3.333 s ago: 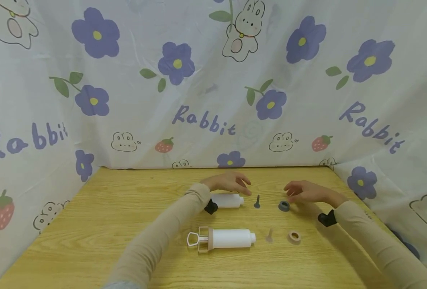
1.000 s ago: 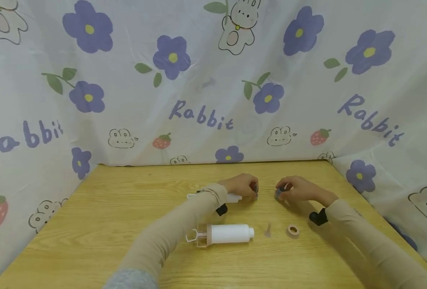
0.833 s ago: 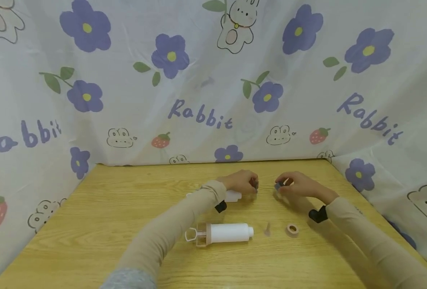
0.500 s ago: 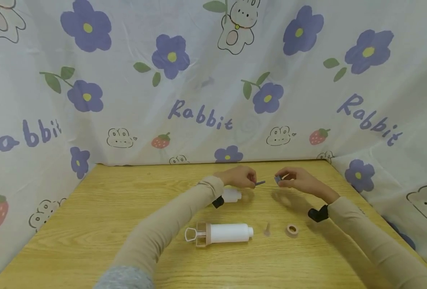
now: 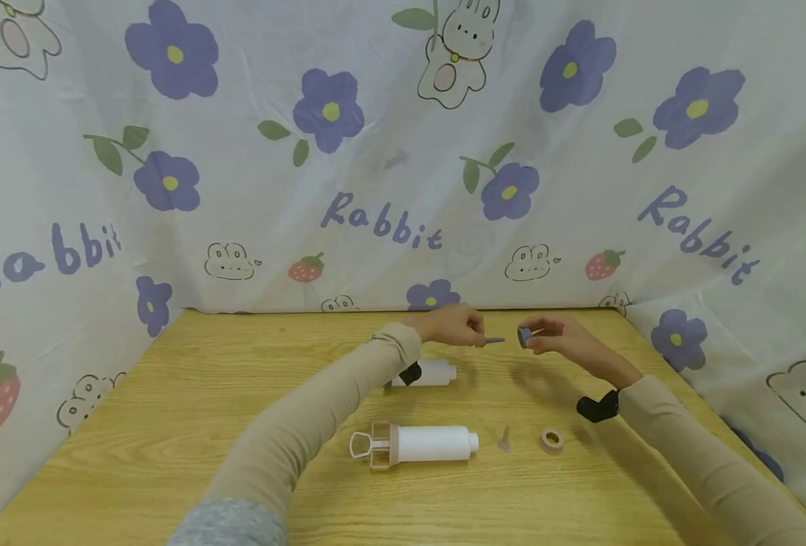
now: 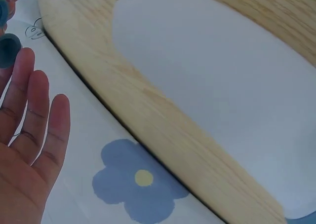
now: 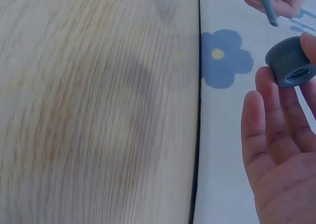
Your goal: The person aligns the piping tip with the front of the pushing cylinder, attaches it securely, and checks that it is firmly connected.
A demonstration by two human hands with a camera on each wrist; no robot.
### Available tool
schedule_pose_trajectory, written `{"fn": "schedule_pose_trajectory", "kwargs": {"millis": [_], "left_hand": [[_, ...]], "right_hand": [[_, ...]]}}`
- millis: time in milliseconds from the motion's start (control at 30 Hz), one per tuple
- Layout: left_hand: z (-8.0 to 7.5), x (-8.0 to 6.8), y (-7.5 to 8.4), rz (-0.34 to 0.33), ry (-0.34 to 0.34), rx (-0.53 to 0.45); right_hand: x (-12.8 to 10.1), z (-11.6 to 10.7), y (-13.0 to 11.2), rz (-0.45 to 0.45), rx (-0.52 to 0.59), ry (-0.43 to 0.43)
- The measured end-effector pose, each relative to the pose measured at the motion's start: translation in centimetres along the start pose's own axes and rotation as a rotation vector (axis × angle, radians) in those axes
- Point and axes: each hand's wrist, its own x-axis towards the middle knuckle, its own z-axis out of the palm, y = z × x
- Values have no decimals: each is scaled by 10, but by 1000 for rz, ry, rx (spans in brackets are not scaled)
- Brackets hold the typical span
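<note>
My left hand (image 5: 453, 324) pinches a slim blue-grey nozzle (image 5: 495, 340) by its base, with the narrow end pointing right. Facing it across a small gap, my right hand (image 5: 566, 340) holds a blue-grey screw ring (image 5: 525, 337) between thumb and fingers. Both parts are raised above the table, apart from each other. In the right wrist view the ring (image 7: 289, 63) shows its threaded opening, and the nozzle (image 7: 266, 7) tapers towards it. The left wrist view catches the nozzle's round base (image 6: 9, 50) at the fingertips. Under my left wrist lies a white press barrel (image 5: 437, 372), its handle end hidden.
A second white press (image 5: 434, 443) with a beige collar and pull handle lies nearer on the wooden table (image 5: 273, 485). To its right are a beige nozzle (image 5: 505, 437) and a beige ring (image 5: 551, 440). A patterned curtain (image 5: 389, 174) closes off the back and sides.
My left hand has picked up the blue-grey nozzle and my right hand the blue-grey ring. Both have risen from the table, and the nozzle has swung to point at the ring.
</note>
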Motion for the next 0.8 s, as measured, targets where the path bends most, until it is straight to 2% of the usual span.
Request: {"fn": "schedule_pose_trajectory", "kwargs": {"millis": [267,467,633,800], "left_hand": [[-4,0,5,13,15,10],[2,6,8,21,18,-5],[12,9,6,39,23,-75],[17,10,7,24,67,-195]], "right_hand": [[3,10,-3,-15,81,-38],[2,16,-3,-20,73,-53],[2,23,-2,-9,78,-77],[5,24,-4,-29,89,-91]]}}
